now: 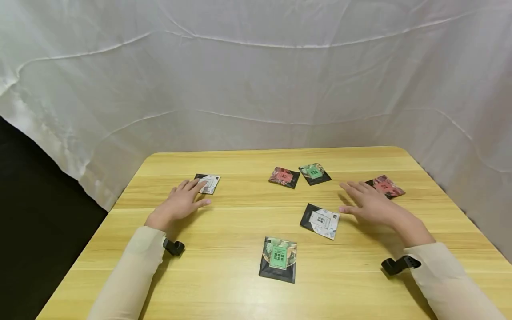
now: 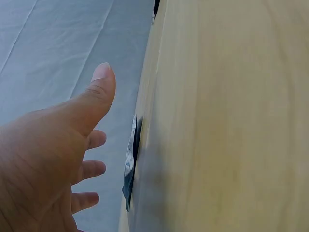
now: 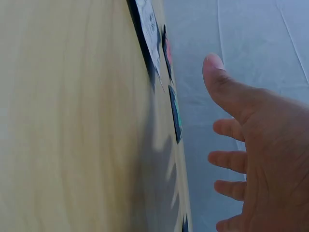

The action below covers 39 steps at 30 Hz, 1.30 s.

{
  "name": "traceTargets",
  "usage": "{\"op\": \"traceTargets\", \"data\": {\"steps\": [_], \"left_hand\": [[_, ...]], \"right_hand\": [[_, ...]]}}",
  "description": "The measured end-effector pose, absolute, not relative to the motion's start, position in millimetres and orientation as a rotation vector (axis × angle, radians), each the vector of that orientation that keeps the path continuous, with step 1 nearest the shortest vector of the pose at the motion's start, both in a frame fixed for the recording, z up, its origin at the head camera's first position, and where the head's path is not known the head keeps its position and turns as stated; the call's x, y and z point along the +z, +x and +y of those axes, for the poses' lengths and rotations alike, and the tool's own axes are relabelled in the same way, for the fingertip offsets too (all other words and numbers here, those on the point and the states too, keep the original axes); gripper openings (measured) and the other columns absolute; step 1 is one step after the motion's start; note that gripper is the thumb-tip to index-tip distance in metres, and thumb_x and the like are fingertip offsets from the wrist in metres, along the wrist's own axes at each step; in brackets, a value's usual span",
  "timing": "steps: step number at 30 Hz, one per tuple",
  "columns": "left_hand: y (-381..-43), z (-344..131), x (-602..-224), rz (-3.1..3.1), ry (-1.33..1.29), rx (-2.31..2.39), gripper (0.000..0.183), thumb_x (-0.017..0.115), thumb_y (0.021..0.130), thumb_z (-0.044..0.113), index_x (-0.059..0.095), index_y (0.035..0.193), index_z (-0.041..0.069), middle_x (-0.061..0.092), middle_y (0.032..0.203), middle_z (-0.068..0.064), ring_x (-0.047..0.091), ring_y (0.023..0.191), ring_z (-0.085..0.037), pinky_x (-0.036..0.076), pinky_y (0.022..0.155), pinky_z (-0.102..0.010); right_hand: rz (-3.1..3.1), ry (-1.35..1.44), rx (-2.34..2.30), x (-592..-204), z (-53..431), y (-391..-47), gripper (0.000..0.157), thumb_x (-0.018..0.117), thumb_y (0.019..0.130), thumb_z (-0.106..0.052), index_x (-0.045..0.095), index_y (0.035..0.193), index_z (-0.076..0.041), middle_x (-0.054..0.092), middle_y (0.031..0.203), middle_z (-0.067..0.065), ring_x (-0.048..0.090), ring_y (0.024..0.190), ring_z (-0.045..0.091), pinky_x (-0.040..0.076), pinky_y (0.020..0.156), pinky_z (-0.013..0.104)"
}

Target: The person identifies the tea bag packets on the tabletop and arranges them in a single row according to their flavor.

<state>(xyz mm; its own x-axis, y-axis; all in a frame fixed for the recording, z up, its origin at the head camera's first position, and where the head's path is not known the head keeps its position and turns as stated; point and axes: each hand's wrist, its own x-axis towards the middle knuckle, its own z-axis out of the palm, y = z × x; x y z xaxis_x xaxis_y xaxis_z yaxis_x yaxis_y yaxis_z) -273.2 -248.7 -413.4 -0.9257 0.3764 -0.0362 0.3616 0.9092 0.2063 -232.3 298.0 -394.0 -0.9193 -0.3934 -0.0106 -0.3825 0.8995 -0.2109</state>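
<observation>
My left hand (image 1: 182,202) hovers palm down at the left of the table, its fingers spread near a black and white sachet (image 1: 210,183); the left wrist view shows a gap between hand and sachet (image 2: 130,166). On the right, my right hand (image 1: 372,202) is held above the table with fingers loosely extended, holding nothing. Its fingertips are near a black and red sachet (image 1: 386,186), partly covered by the hand in the head view. Left of its thumb lies another black and white sachet (image 1: 321,221). Both palms stand off the wood.
Toward the back lie a red sachet (image 1: 284,177) and a green sachet (image 1: 314,174), side by side. Nearer the front is another green sachet (image 1: 278,259). The wooden table (image 1: 224,284) has rounded far corners, and a white curtain (image 1: 256,89) hangs behind it.
</observation>
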Motion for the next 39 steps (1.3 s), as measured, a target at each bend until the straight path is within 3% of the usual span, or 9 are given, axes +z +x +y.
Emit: {"op": "traceTargets", "data": {"steps": [7,14,29,39], "left_hand": [[-282.7,-250.3,-415.7,2.977,0.598,0.34,0.07,0.045,0.101,0.05,0.027,0.156,0.009,0.023,0.157,-0.023,0.016,0.142,-0.048,0.015,0.108,-0.071],[-296.6,-253.1,-416.8,2.997,0.715,0.286,0.056,0.042,0.106,0.035,0.033,0.153,0.004,0.03,0.153,-0.026,0.026,0.138,-0.049,0.021,0.112,-0.062],[-325.7,-255.4,-416.0,2.987,0.837,0.374,0.044,0.044,0.106,0.013,0.041,0.147,0.0,0.039,0.147,-0.028,0.035,0.135,-0.045,0.029,0.111,-0.056],[-338.2,-258.1,-414.6,2.906,0.782,0.49,0.049,0.054,0.103,0.023,0.045,0.146,0.003,0.037,0.149,-0.025,0.032,0.138,-0.043,0.027,0.112,-0.056]], "right_hand": [[2.988,-0.73,-0.341,-395.0,290.8,-230.6,0.085,0.054,0.092,-0.062,0.035,0.152,-0.005,0.033,0.151,0.026,0.026,0.136,0.053,0.021,0.106,0.07],[2.962,-0.818,-0.381,-394.2,282.5,-229.6,0.084,0.055,0.091,-0.063,0.038,0.15,-0.005,0.037,0.15,0.024,0.033,0.136,0.047,0.024,0.109,0.064],[2.909,-0.916,-0.411,-396.5,255.5,-223.9,0.08,0.061,0.089,-0.059,0.045,0.147,-0.005,0.044,0.145,0.023,0.041,0.132,0.045,0.031,0.107,0.061],[2.867,-0.921,-0.399,-398.7,241.6,-221.8,0.074,0.066,0.089,-0.053,0.049,0.144,-0.006,0.05,0.14,0.021,0.045,0.128,0.043,0.036,0.105,0.059]]}}
